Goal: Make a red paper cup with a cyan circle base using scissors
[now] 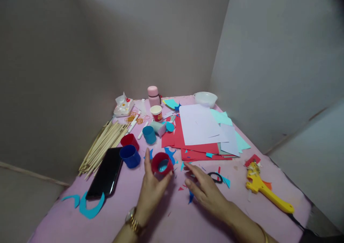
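Note:
My left hand [152, 185] grips a red paper cup [154, 162] between thumb and fingers, its mouth tipped toward me. Blue shows inside at the bottom. To the right, my right hand [205, 191] is held apart from the cup with its fingers spread and nothing in them. Scissors [215, 178] lie partly behind this hand, one black handle loop showing. Left of the held cup stand a dark blue cup [130, 157], another red cup [129, 140] partly behind it, and a light blue cup [149, 135]. Blue and red paper scraps [191, 196] lie around the hands.
A black phone [106, 173] and wooden sticks [107, 142] lie at left, near blue paper cutouts [91, 209]. White [199, 125] and red sheets [196, 148] are stacked behind. A yellow glue gun [268, 193] lies right. A pink flask [154, 97] and white bowl [205, 99] stand at the back.

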Tool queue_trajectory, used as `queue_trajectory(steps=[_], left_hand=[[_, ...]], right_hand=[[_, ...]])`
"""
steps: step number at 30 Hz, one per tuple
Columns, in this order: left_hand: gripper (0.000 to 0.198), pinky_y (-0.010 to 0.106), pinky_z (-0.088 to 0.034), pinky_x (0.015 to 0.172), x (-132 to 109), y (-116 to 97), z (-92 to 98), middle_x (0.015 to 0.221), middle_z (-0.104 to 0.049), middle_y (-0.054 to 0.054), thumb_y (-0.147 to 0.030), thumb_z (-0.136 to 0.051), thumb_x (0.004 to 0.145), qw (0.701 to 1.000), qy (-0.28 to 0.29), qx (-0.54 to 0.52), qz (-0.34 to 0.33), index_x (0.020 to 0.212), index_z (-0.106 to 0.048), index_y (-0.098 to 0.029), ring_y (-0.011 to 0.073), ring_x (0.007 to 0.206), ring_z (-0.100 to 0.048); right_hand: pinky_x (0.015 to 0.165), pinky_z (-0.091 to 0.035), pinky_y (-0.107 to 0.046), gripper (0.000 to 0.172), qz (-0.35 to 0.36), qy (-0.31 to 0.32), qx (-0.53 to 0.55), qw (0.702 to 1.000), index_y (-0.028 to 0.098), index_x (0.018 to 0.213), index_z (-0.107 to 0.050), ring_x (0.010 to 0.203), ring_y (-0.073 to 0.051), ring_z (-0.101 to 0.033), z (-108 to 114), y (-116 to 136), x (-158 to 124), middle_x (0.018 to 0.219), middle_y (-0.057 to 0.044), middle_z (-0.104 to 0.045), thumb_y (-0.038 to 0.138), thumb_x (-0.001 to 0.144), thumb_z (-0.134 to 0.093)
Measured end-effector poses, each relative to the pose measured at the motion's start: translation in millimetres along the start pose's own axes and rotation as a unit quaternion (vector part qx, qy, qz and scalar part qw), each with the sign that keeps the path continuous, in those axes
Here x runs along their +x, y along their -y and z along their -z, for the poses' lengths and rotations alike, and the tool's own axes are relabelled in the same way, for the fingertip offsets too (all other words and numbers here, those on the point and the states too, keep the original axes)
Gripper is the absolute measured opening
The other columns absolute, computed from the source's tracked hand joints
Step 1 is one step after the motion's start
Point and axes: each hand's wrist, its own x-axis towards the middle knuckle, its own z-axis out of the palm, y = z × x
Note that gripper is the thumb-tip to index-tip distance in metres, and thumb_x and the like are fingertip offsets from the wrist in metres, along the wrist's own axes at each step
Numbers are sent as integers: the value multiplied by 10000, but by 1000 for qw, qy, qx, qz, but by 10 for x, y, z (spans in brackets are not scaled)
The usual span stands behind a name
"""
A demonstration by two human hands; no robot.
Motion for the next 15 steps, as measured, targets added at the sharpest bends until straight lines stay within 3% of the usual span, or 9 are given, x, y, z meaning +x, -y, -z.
queue_trajectory(steps=[4, 9, 12, 15], left_hand=[[962, 455, -413, 1043, 358, -121, 20, 1446, -447, 135, -381, -642, 796, 997, -63, -14, -35, 1482, 27, -291, 263, 1254, -520], [983, 486, -383, 1066, 431, -106, 141, 1514, -343, 135, -392, -657, 784, 992, -121, -11, -44, 1479, 34, -313, 290, 1300, -469], [960, 521, -409, 1037, 417, -17, 221, 1451, -437, 146, -399, -648, 792, 992, -122, 1, -32, 1483, 13, -311, 301, 1230, -543], [919, 498, -463, 994, 434, 87, 205, 1406, -495, 145, -401, -627, 811, 994, -103, 12, -33, 1486, -12, -303, 289, 1182, -586]], right_hand=[[1057, -389, -418, 432, 63, 65, -53, 994, 145, 1358, -454, 1261, -228, -481, -25, 78, 289, 1375, -142, -535, 260, 947, -381], [1108, -226, -580, 452, 155, 179, -120, 964, 272, 1357, -466, 1365, -252, -346, -302, 156, 674, 1470, -54, -447, 330, 911, -516], [1098, -140, -652, 471, 135, 171, -171, 961, 219, 1379, -446, 1360, -294, -349, -308, 39, 835, 1470, -93, -437, 364, 933, -484], [1062, -140, -706, 455, 82, 138, -216, 963, 161, 1379, -450, 1354, -338, -352, -154, -142, 908, 1460, -147, -432, 330, 957, -423]])
